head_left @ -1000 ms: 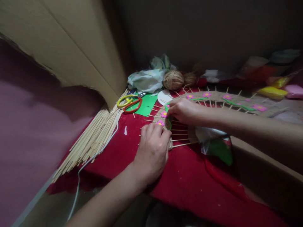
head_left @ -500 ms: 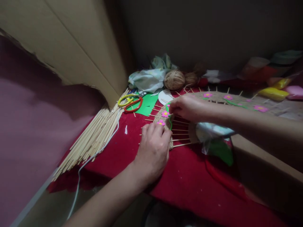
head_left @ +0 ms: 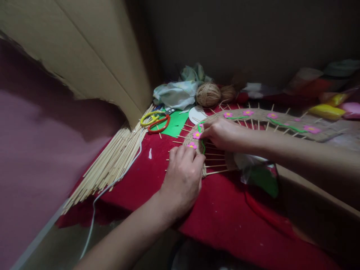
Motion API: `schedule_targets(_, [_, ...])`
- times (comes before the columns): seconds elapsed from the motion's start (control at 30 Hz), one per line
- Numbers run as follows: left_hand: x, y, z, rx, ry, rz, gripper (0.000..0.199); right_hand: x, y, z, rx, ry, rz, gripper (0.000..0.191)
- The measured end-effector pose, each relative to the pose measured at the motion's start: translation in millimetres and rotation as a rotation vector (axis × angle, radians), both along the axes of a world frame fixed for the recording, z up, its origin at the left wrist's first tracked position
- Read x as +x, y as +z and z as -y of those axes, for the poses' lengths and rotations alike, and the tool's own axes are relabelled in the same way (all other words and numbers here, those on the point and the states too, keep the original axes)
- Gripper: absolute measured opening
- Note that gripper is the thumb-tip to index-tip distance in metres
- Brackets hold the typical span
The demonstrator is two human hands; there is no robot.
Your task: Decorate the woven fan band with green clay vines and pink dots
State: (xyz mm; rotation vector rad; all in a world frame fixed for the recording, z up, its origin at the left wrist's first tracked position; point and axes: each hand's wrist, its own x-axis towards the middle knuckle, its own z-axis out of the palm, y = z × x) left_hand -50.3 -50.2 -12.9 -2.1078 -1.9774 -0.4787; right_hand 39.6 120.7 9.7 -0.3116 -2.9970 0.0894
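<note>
A curved band woven from twine over thin sticks (head_left: 263, 114) arches across the table, decorated with pink flowers (head_left: 196, 135) that have yellow centres and with wavy green strips (head_left: 204, 147). Its near left end is gripped by my left hand (head_left: 184, 170), the fingers curled over the weave just below a pink flower. My right hand (head_left: 221, 134) has its fingers drawn together on the inner edge of the band, at the green strip beside the flowers. Its fingertips partly hide the strip. Bare stick ends stick out on both sides of the weave.
A bundle of thin sticks (head_left: 109, 165) and a white cord (head_left: 118, 181) lie left. Scissors (head_left: 159, 126) rest on green sheets (head_left: 176, 125). Behind are a twine ball (head_left: 208, 94), crumpled cloth (head_left: 177, 93) and yellow packets (head_left: 327, 111). A cardboard sheet (head_left: 107, 56) stands at left.
My right hand has shifted slightly down along the band's inner edge, uncovering another flower and green strip behind it. My left hand keeps its place on the weave.
</note>
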Motion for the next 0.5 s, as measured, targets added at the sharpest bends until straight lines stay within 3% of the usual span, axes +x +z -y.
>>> schedule_targets(0.33, [-0.6,1.4,1.5,0.001,0.026,0.022,0.016,3.7,4.5,-1.9,0.001,-0.013,-0.065,0.027])
schedule_targets(0.5, [-1.7,4.4,5.2,0.029,0.053,0.043,0.017,17.0,13.1,14.5,-0.022,-0.029,-0.129,0.026])
